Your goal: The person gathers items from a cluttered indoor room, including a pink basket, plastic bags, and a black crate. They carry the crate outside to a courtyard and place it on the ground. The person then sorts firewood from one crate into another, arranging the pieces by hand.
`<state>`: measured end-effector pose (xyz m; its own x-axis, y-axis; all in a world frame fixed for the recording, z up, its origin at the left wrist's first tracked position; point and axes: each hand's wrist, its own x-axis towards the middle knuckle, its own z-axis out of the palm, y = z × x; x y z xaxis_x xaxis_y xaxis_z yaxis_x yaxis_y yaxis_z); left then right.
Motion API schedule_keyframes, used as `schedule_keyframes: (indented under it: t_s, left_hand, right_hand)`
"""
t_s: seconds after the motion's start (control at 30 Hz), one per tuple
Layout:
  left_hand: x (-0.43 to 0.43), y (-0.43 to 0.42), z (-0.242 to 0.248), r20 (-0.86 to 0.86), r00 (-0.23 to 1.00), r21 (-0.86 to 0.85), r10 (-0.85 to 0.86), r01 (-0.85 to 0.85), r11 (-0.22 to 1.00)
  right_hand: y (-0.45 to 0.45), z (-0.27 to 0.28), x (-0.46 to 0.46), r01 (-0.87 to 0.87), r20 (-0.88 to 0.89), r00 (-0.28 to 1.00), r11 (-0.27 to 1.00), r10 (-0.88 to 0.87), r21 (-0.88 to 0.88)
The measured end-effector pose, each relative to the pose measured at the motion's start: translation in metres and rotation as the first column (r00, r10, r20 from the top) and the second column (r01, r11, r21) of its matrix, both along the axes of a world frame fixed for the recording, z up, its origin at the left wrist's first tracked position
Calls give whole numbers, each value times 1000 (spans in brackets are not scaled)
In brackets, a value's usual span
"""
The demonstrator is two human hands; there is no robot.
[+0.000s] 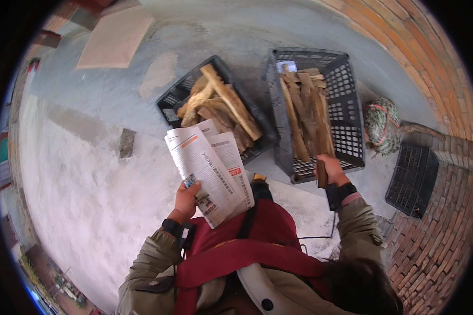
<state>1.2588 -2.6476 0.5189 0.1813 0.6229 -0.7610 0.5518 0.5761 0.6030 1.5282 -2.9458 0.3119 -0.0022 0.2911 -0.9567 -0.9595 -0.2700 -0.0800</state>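
My left hand (187, 199) grips several folded sheets of newspaper (216, 169) by their near left edge, thumb on top. The sheets bear print and small pictures, and they overhang the near part of a black plastic crate (266, 143) heaped with split firewood (222, 106). My right hand (332, 169) is closed around a dark brown piece of wood (322, 173) at the near end of a second, deeper crate (319, 51). Long split sticks (307, 114) lie lengthwise in that crate. Whether the held piece continues among them I cannot tell.
A mottled green bundle with a red tie (382, 124) sits right of the deeper crate, near a brick wall (425, 67). Another black crate (412, 179) stands at the right. A brick-like block (126, 143) and a flat tan panel (116, 37) lie on the concrete floor (75, 173).
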Motion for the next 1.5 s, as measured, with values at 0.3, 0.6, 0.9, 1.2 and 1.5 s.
schedule_keyframes:
  t_s: [0.3, 0.6, 0.9, 1.2, 1.5]
  left_hand:
    - [-54, 28, 20, 7, 989, 104, 145, -145, 984]
    - [-96, 30, 42, -47, 981, 110, 188, -182, 977]
    - [-93, 30, 32, -99, 982, 81, 161, -153, 985]
    - [-39, 22, 10, 11, 998, 27, 56, -57, 998]
    - [11, -30, -11, -166, 984, 17, 60, -59, 998]
  right_hand:
    - [61, 37, -90, -188, 667, 745, 959, -1, 211]
    - [225, -14, -65, -612, 772, 251, 714, 583, -340]
    - [198, -28, -72, -590, 649, 160, 599, 744, -541]
    - [53, -48, -20, -31, 962, 249, 994, 113, -109]
    - [21, -187, 26, -731, 509, 174, 457, 843, -506]
